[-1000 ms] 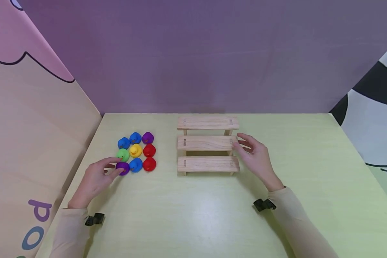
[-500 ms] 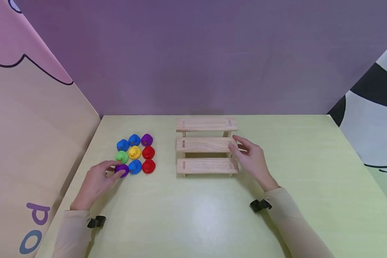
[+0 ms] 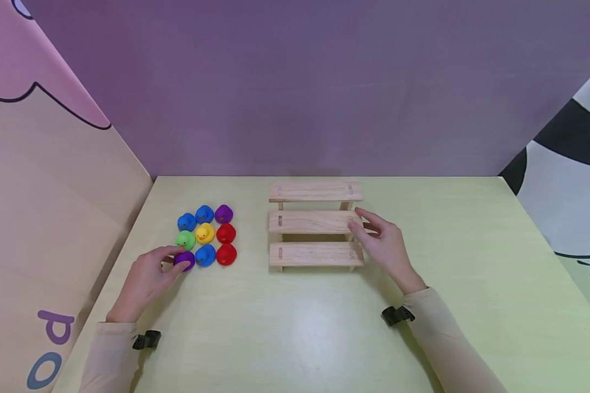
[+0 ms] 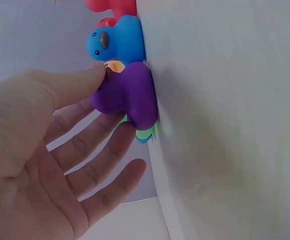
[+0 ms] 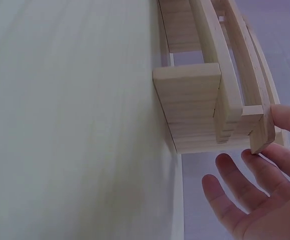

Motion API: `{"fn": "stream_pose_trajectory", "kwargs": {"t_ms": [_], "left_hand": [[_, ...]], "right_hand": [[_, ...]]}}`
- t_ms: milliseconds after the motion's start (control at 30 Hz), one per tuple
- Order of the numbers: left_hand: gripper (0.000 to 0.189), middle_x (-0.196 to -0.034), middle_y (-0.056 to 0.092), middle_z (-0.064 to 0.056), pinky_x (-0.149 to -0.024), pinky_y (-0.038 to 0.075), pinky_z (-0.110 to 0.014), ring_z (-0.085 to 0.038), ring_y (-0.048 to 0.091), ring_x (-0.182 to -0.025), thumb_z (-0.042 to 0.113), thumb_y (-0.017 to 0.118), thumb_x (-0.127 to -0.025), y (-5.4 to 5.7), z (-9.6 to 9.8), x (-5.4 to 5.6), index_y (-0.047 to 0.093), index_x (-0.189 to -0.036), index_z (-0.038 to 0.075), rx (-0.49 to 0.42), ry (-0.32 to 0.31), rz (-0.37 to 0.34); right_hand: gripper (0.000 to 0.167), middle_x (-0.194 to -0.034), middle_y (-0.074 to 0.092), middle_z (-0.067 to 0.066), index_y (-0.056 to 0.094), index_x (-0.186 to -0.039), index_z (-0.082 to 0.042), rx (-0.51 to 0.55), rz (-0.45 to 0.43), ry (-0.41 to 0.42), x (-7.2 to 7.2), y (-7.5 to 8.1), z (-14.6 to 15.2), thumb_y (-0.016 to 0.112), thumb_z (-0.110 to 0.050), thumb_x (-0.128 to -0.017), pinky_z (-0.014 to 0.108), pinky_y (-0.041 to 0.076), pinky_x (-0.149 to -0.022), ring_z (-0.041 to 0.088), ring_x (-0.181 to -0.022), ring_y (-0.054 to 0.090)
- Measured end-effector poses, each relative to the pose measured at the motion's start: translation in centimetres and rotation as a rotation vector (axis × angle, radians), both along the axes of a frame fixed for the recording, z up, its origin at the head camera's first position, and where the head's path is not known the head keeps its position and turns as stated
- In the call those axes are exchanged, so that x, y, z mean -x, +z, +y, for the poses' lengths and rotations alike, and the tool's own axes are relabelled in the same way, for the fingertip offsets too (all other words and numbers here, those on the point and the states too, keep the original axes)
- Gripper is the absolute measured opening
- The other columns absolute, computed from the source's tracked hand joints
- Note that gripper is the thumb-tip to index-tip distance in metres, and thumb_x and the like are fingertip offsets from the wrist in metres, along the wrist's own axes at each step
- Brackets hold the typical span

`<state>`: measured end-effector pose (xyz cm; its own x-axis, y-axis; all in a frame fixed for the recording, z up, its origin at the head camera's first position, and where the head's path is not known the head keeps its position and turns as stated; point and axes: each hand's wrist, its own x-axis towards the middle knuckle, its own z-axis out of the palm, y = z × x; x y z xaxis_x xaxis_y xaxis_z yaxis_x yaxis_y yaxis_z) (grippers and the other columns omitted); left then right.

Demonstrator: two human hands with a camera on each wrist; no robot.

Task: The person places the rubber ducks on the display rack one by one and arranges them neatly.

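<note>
With thumb and fingers my left hand [image 3: 145, 281] pinches a purple rubber duck [image 3: 184, 260] at the front left corner of a block of small ducks. In the left wrist view this purple duck [image 4: 129, 95] sits low at the table surface, the thumb on its head side. A three-step wooden stand [image 3: 316, 254] is at the middle of the table. My right hand [image 3: 384, 245] grips the right end of its middle step. The right wrist view has the thumb on the step's [image 5: 265, 127] face, with the index finger behind it and the other fingers spread.
Beside the held duck stand a blue duck [image 3: 205, 255] and a green duck [image 3: 185, 240]. A yellow duck [image 3: 205, 233], a red duck [image 3: 226, 254] and several others complete the rows. A purple wall [image 3: 324, 98] rises behind the table [image 3: 285, 327]; a printed panel [image 3: 54, 218] borders the left.
Over the last second my left thumb and fingers have closed further around the purple duck. My right hand keeps its place at the stand, and the view has shifted slightly.
</note>
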<state>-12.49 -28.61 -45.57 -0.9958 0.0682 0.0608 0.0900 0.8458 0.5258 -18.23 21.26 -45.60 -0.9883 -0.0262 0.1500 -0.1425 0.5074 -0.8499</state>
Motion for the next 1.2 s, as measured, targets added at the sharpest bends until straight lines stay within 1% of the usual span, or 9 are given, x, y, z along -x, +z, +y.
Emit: {"fn": "stream_pose_trajectory", "kwargs": {"t_ms": [167, 400, 500, 767, 967, 1100, 1200], "left_hand": [[0.036, -0.112, 0.079, -0.017, -0.077, 0.055, -0.036, -0.032, 0.071, -0.098, 0.017, 0.079, -0.098, 0.2, 0.0, -0.1, 0.074, -0.130, 0.002, -0.005, -0.008, 0.002], [0.034, -0.119, 0.078, -0.020, -0.087, 0.060, -0.053, -0.035, 0.073, -0.103, 0.013, 0.076, -0.099, 0.6, -0.1, -0.3, 0.074, -0.131, 0.002, 0.000, -0.019, 0.009], [0.034, -0.122, 0.077, -0.021, -0.089, 0.060, -0.057, -0.036, 0.074, -0.103, 0.013, 0.076, -0.099, 0.8, -0.1, -0.5, 0.074, -0.131, 0.002, -0.003, -0.023, 0.014], [0.033, -0.122, 0.077, -0.020, -0.089, 0.059, -0.058, -0.035, 0.074, -0.103, 0.012, 0.075, -0.099, 1.5, 0.0, -0.8, 0.074, -0.130, 0.002, -0.004, -0.033, 0.030], [0.032, -0.120, 0.078, -0.019, -0.089, 0.059, -0.058, -0.035, 0.075, -0.101, 0.011, 0.076, -0.098, 2.3, 0.3, -0.7, 0.075, -0.128, 0.001, -0.020, -0.048, 0.069], [0.031, -0.120, 0.078, -0.019, -0.090, 0.058, -0.058, -0.035, 0.074, -0.101, 0.012, 0.076, -0.098, 2.6, 0.5, -0.5, 0.075, -0.128, 0.001, -0.014, -0.051, 0.072], [0.031, -0.120, 0.078, -0.018, -0.090, 0.057, -0.058, -0.035, 0.074, -0.102, 0.013, 0.076, -0.099, 2.7, 0.7, -0.4, 0.075, -0.128, 0.002, -0.010, -0.051, 0.068]], "right_hand": [[0.053, -0.154, 0.061, 0.016, 0.062, -0.149, -0.005, -0.024, 0.016, 0.003, 0.0, 0.1, 0.0, 0.069, -0.033, -0.105, 0.051, 0.059, -0.102, 0.041, -0.130, 0.067], [0.053, -0.153, 0.061, 0.016, 0.060, -0.150, -0.002, -0.035, 0.046, 0.024, 0.0, 0.4, 0.0, 0.069, -0.030, -0.105, 0.050, 0.059, -0.101, 0.041, -0.131, 0.067], [0.053, -0.154, 0.061, 0.016, 0.060, -0.150, -0.003, -0.041, 0.042, 0.022, 0.0, 0.3, 0.0, 0.068, -0.031, -0.105, 0.050, 0.059, -0.101, 0.041, -0.131, 0.067], [0.055, -0.157, 0.058, 0.015, 0.061, -0.151, -0.007, -0.024, 0.009, 0.017, 0.0, 0.2, 0.2, 0.069, -0.036, -0.104, 0.050, 0.059, -0.101, 0.042, -0.129, 0.068], [0.056, -0.159, 0.054, 0.017, 0.060, -0.152, -0.010, -0.015, -0.016, 0.016, 0.0, 0.3, 0.4, 0.069, -0.038, -0.104, 0.054, 0.059, -0.101, 0.043, -0.129, 0.068], [0.057, -0.159, 0.055, 0.017, 0.060, -0.152, -0.012, -0.025, -0.036, 0.015, 0.0, 0.4, 0.5, 0.069, -0.040, -0.104, 0.055, 0.059, -0.100, 0.042, -0.127, 0.069], [0.057, -0.158, 0.056, 0.016, 0.060, -0.153, -0.014, -0.037, -0.045, 0.017, 0.1, 0.4, 0.5, 0.069, -0.042, -0.104, 0.051, 0.061, -0.098, 0.040, -0.127, 0.070]]}}
